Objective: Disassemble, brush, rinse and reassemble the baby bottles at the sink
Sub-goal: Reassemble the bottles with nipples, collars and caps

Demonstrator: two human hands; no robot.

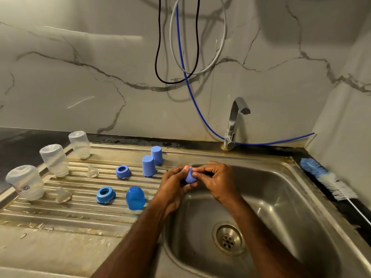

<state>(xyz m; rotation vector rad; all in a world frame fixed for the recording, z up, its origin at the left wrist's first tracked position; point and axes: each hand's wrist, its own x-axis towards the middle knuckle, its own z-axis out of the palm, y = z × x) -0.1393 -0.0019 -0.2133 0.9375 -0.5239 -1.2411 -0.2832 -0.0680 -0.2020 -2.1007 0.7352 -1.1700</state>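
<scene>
Over the left rim of the sink (285, 177), my left hand (173, 184) grips a small blue bottle part (190, 177) and my right hand (215, 179) pinches its upper end. On the ribbed drainboard (66, 215) three clear bottles stand upside down: (25, 182), (54, 160), (80, 145). Beside them lie two clear nipples (62, 195), (92, 171), two blue collar rings (105, 195), (122, 171), a translucent blue dome cap (135, 198) and two pale blue caps (149, 165), (157, 155).
A steel tap (233, 121) stands behind the basin, no water running. A blue and white bottle brush (327, 177) lies on the dark counter right of the sink. Cables and a blue hose (192, 93) hang down the marble wall. The drain (227, 238) sits mid-basin.
</scene>
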